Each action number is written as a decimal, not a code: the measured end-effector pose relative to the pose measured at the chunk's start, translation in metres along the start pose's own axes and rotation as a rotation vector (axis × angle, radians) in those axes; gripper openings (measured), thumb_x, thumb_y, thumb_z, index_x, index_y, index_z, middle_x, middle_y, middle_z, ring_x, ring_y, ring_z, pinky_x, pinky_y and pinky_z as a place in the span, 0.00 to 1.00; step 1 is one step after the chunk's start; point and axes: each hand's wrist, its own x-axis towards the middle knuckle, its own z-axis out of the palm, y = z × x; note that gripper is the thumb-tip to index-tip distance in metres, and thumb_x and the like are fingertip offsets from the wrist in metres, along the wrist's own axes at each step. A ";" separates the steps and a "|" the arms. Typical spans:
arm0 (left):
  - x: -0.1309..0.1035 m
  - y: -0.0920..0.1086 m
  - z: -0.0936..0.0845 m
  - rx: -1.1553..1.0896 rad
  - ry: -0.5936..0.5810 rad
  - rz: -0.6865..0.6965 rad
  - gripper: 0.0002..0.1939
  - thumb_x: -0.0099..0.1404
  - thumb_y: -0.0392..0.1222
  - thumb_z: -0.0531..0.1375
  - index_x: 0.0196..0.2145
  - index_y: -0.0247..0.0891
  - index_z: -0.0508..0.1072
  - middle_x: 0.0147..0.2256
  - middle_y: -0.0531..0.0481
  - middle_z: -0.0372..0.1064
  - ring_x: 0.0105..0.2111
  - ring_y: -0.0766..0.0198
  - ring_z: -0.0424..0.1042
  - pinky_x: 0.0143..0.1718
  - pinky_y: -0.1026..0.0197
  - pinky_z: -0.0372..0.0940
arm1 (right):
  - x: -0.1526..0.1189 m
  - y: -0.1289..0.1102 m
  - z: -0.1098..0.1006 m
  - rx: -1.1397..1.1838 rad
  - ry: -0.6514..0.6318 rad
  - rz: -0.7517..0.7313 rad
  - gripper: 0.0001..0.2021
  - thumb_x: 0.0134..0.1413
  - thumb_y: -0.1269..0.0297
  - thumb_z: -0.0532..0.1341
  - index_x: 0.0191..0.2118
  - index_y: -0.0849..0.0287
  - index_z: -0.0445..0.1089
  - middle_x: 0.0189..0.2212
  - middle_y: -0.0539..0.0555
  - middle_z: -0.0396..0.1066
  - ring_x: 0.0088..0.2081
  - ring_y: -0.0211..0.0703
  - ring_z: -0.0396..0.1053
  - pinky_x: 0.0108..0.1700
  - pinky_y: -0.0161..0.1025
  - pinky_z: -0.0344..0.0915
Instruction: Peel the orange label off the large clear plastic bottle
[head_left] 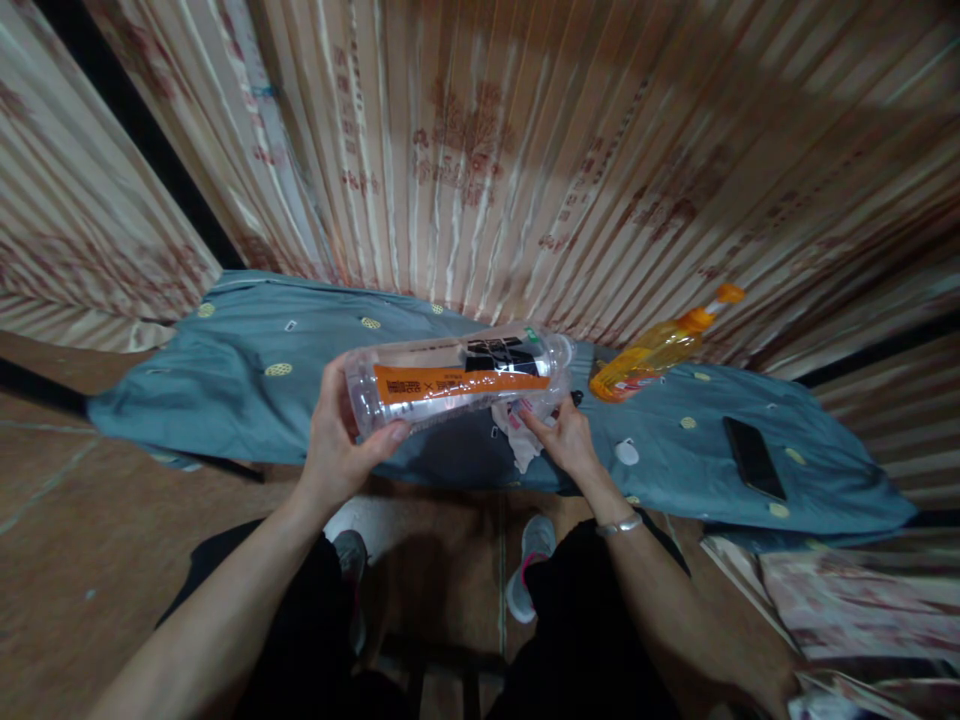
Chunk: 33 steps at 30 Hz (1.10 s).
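Forearms (225,600) lead up to a clear bottle (465,385), its long axis crosswise above the teal sheet (262,330); the left hand (334,430) curls its fingers around the base (366,395), while the right hand (571,438), just below the neck (561,352), pinches a crumpled wipe (520,442), its contact with the bottle impossible to tell

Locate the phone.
Head view, right side: the black phone lies flat on the blue-green cloth, right of the white round cap.

Dim indoor light – dark upper right corner, slight blur, edges stretched
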 end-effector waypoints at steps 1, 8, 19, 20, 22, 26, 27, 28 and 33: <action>0.000 0.000 0.000 0.001 0.004 0.006 0.38 0.47 0.64 0.70 0.50 0.42 0.67 0.43 0.45 0.73 0.41 0.48 0.76 0.38 0.49 0.75 | 0.000 0.000 0.000 0.005 0.000 -0.003 0.30 0.52 0.44 0.64 0.52 0.63 0.66 0.40 0.64 0.80 0.40 0.57 0.79 0.42 0.47 0.73; 0.001 0.003 0.001 0.004 0.007 0.005 0.38 0.46 0.64 0.70 0.49 0.42 0.67 0.42 0.45 0.73 0.40 0.47 0.76 0.37 0.48 0.76 | 0.001 0.001 0.000 -0.005 0.003 -0.003 0.33 0.51 0.43 0.64 0.54 0.65 0.65 0.40 0.65 0.80 0.42 0.61 0.79 0.42 0.49 0.73; 0.000 0.000 -0.001 0.020 -0.003 0.010 0.38 0.47 0.64 0.70 0.50 0.42 0.68 0.44 0.44 0.73 0.42 0.47 0.77 0.38 0.49 0.76 | 0.001 -0.001 -0.001 -0.002 -0.006 -0.011 0.31 0.52 0.45 0.63 0.54 0.63 0.65 0.39 0.63 0.80 0.40 0.59 0.79 0.42 0.48 0.73; 0.000 -0.001 -0.001 0.015 -0.005 0.012 0.37 0.47 0.64 0.70 0.50 0.42 0.68 0.44 0.44 0.73 0.42 0.47 0.77 0.39 0.49 0.76 | 0.001 -0.001 -0.001 -0.009 -0.002 -0.013 0.31 0.52 0.44 0.63 0.53 0.63 0.65 0.38 0.63 0.80 0.40 0.59 0.79 0.41 0.48 0.72; 0.000 -0.001 -0.001 0.004 -0.007 0.020 0.37 0.48 0.63 0.70 0.50 0.41 0.68 0.44 0.44 0.73 0.41 0.48 0.77 0.38 0.50 0.75 | 0.001 0.000 0.000 -0.022 0.008 -0.014 0.31 0.51 0.43 0.63 0.52 0.63 0.65 0.37 0.63 0.80 0.39 0.59 0.79 0.40 0.48 0.72; 0.001 0.001 0.000 -0.010 -0.012 0.029 0.36 0.48 0.62 0.71 0.49 0.41 0.68 0.43 0.45 0.73 0.41 0.50 0.77 0.38 0.51 0.75 | 0.000 0.000 0.001 -0.015 0.025 -0.017 0.30 0.51 0.42 0.63 0.50 0.62 0.66 0.36 0.62 0.80 0.38 0.58 0.79 0.39 0.47 0.72; 0.001 0.001 0.000 -0.010 -0.015 0.030 0.36 0.48 0.62 0.71 0.49 0.41 0.68 0.43 0.45 0.73 0.41 0.49 0.77 0.38 0.51 0.76 | 0.000 -0.001 0.001 -0.012 0.028 -0.012 0.29 0.51 0.42 0.63 0.50 0.62 0.66 0.36 0.61 0.80 0.37 0.57 0.78 0.39 0.47 0.72; 0.001 0.001 0.000 -0.007 -0.015 0.030 0.36 0.48 0.62 0.70 0.49 0.41 0.68 0.43 0.45 0.73 0.41 0.49 0.77 0.39 0.51 0.76 | 0.000 -0.001 0.001 -0.007 0.028 -0.007 0.29 0.51 0.42 0.63 0.50 0.62 0.67 0.36 0.61 0.80 0.37 0.57 0.78 0.39 0.47 0.72; 0.001 0.003 0.001 0.006 -0.010 0.018 0.37 0.47 0.63 0.70 0.49 0.42 0.68 0.42 0.45 0.74 0.40 0.49 0.77 0.37 0.50 0.76 | 0.000 -0.002 0.000 0.003 0.015 0.011 0.30 0.50 0.42 0.63 0.50 0.63 0.67 0.36 0.62 0.80 0.38 0.58 0.79 0.40 0.48 0.72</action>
